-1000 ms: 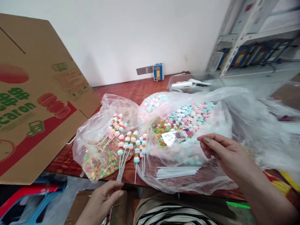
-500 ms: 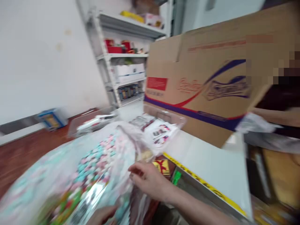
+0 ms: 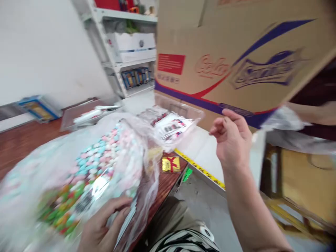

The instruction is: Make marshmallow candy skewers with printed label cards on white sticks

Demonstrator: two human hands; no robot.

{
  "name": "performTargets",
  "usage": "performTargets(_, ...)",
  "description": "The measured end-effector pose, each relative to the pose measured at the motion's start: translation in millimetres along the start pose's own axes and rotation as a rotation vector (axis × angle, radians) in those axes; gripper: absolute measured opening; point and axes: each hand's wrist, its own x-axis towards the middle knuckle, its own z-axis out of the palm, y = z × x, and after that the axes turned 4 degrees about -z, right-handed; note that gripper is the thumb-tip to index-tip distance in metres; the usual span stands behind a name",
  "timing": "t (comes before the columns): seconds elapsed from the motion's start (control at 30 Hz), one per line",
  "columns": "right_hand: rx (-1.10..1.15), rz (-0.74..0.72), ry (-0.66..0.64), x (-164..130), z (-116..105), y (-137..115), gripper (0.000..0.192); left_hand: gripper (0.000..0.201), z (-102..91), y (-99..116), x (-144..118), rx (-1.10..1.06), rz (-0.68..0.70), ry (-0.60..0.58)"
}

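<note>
A: Head view. What am I seeing at the left hand (image 3: 101,227)?

B: I am watching it resting flat on the large clear plastic bag of pink, white and blue round candies (image 3: 78,168), which is lying on the reddish-brown wooden table (image 3: 15,143). The fingers are spread over the bag's near edge, pressing on it, not clenched around it.

A: And the right hand (image 3: 232,138)?

B: It is hovering in the air, fingers loosely curled and holding nothing, just beside the lower edge of the big brown cardboard box with a blue and red stripe (image 3: 236,59). I cannot tell whether it is touching the box.

A: How far along is the work?

B: As I judge it, the candy bag is looking full and lying open, so much is remaining. A shallow clear plastic tray of printed packets (image 3: 173,122) is sitting beyond the bag; a small gold and red wrapped packet (image 3: 171,163) is lying on the table edge.
</note>
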Motion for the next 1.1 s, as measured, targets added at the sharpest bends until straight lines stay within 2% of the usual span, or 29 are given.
performTargets(0.03,-0.009,0.148,-0.089,-10.2,4.6,10.1,0.015,0.024,-0.3,2.3,-2.6,0.001,-0.013,0.057)
performTargets(0.1,-0.02,0.396,-0.285,-39.2,19.6,30.9,0.015,0.02,1.1,1.5,-4.4,0.035,-0.028,0.204)
performTargets(0.17,-0.046,0.463,-0.511,-71.7,42.6,46.2,0.016,0.018,4.3,-5.3,-3.3,0.116,-0.031,0.413)
performTargets(0.23,-0.1,0.411,-0.807,-99.2,73.4,53.7,0.018,0.02,8.7,-15.4,-1.5,0.227,-0.01,0.545)
performTargets(0.27,-0.151,0.333,-0.956,-109.9,91.3,55.9,0.019,0.023,11.4,-20.7,-1.1,0.304,-0.012,0.554)
performTargets(0.37,-0.325,0.009,-1.299,-130.4,148.9,66.8,0.02,0.029,21.3,-35.3,-3.3,0.497,-0.014,0.485)
performTargets(0.4,-0.346,-0.049,-1.351,-134.7,166.5,74.3,0.02,0.026,24.3,-39.6,-5.3,0.532,-0.016,0.461)
performTargets(0.47,-0.386,-0.099,-1.412,-141.8,194.2,94.9,0.027,0.019,28.3,-47.7,-10.5,0.569,-0.009,0.414)
performTargets(0.53,-0.448,-0.132,-1.458,-147.9,208.6,117.7,0.04,0.015,28.3,-55.0,-15.6,0.574,0.006,0.389)
performTargets(0.6,-0.499,-0.167,-1.496,-153.7,211.2,135.7,0.054,0.014,25.2,-60.9,-19.0,0.557,0.025,0.378)
performTargets(0.67,-0.539,-0.2,-1.511,-158.6,207.3,145.6,0.059,0.013,20.9,-64.6,-20.1,0.52,0.032,0.364)
performTargets(0.73,-0.572,-0.23,-1.5,-162.3,202.8,148.8,0.051,0.011,17.3,-66.2,-19.4,0.477,0.03,0.352)
performTargets(0.9,-0.595,-0.341,-1.488,-166.7,202.3,148.7,0.014,0.007,14.7,-66.7,-16.9,0.404,0.021,0.348)
performTargets(1.1,-0.627,-0.539,-1.454,-171.0,207.5,145.4,0.024,0.021,13.9,-63.7,-22.5,0.28,0.015,0.333)
